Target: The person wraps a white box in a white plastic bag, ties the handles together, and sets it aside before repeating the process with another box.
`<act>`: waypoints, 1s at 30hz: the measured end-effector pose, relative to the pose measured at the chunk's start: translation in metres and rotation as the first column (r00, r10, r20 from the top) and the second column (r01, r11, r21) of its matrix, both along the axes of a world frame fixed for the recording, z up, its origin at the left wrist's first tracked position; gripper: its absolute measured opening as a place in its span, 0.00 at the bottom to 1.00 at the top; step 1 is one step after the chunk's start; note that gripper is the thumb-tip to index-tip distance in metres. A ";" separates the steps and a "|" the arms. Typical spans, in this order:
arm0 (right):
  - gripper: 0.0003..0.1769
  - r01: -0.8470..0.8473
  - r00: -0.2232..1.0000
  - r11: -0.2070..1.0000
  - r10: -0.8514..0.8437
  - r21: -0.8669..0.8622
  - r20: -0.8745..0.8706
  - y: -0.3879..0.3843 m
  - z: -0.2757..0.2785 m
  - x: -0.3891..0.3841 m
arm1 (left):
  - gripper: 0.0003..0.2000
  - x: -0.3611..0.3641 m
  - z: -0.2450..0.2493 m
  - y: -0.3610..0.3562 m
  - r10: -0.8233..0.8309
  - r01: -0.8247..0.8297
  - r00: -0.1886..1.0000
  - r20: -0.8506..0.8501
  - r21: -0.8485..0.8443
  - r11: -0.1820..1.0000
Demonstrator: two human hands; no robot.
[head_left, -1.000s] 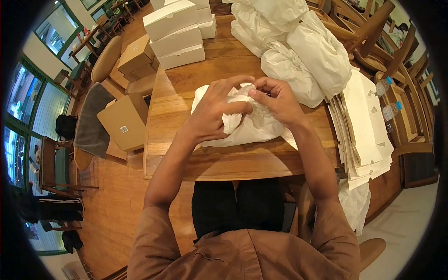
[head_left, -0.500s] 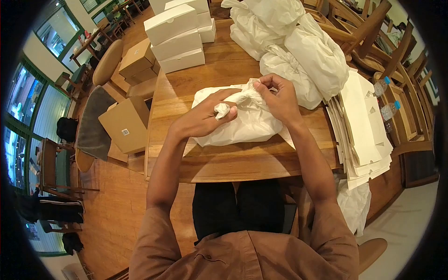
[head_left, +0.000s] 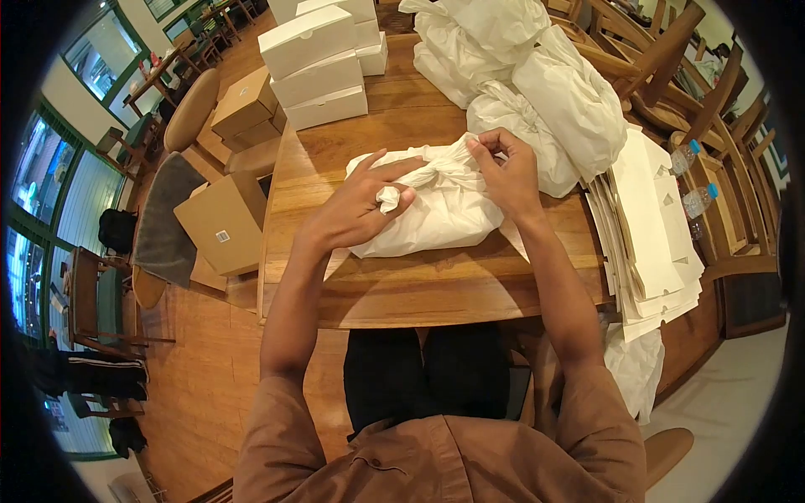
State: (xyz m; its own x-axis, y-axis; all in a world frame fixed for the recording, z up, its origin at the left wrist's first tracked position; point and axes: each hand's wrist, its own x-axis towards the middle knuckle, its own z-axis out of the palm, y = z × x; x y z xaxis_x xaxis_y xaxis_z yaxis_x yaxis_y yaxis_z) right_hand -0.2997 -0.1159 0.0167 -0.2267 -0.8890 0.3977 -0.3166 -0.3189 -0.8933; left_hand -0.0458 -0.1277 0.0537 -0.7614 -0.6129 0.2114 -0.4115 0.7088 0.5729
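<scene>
A white plastic bag (head_left: 444, 218) lies on the wooden table (head_left: 402, 298) in front of me, its top twisted into a knot between my hands. My left hand (head_left: 356, 205) grips one twisted end, which pokes out between thumb and fingers. With thumb and fingertips my right hand (head_left: 507, 172) pinches the other end, on the bag's far right side. The bag looks full, but its contents are hidden.
White boxes (head_left: 319, 80) are stacked at the back left. Several filled white bags (head_left: 537, 101) heap at the back right, beside flat white cardboard sheets (head_left: 646, 226). Bottles (head_left: 698, 199) stand beyond them. Brown cartons (head_left: 222, 222) sit left of the table.
Both hands have drawn slightly apart, the left one to the left and the right one a little to the right. The knot between them is stretched tighter.
</scene>
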 end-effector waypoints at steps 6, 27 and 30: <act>0.10 0.142 0.989 0.987 -0.145 -0.078 -0.036 -0.004 -0.004 0.000 | 0.21 0.004 -0.004 -0.007 -0.016 0.018 0.993 -0.115 0.014 1.000; 0.24 -0.107 0.921 0.906 -0.066 -0.410 -0.384 0.009 -0.008 0.016 | 0.16 0.015 -0.031 -0.039 0.389 -0.280 0.717 -0.579 0.271 0.921; 0.26 -0.214 0.869 0.898 -0.006 -0.386 -0.495 0.007 -0.017 0.018 | 0.19 0.023 -0.031 -0.042 0.327 -0.096 0.813 -0.482 0.442 0.892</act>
State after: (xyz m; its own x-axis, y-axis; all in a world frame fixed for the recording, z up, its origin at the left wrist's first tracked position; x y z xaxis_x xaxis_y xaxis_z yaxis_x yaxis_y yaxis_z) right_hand -0.2817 -0.1091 -0.0001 0.1702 -0.6214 0.7648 -0.6056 -0.6782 -0.4163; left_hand -0.0225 -0.1698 0.0227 -0.4383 -0.8617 0.2557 -0.0737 0.3180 0.9452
